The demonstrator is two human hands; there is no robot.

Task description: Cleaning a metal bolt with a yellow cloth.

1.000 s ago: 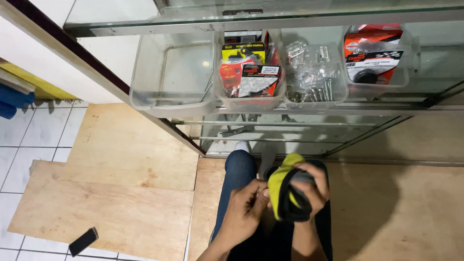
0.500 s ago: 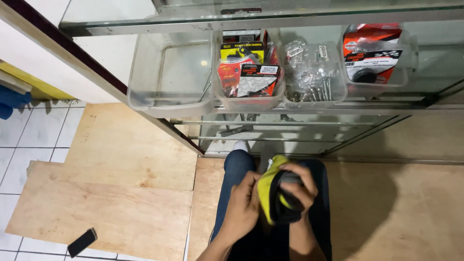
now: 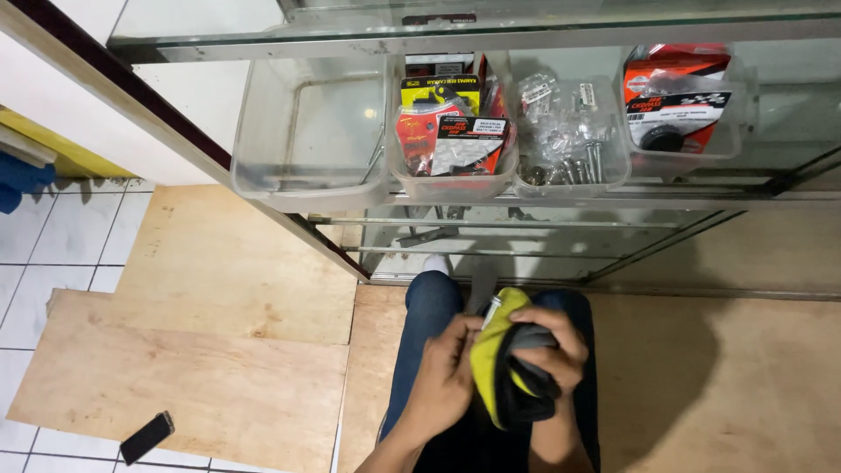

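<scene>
Head view: both hands grip yellow-black cloth [image 3: 506,368]; long axis roughly vertical.

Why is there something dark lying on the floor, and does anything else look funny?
A small dark flat phone lies loose and slanted at the edge of the plywood sheet, down on the floor. Nothing looks spilled or broken. The left hand and right hand hold a yellow and grey cloth.

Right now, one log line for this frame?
left hand: touching yellow-grey cloth | right hand: gripping cloth | place: over lap, before glass cabinet
</scene>
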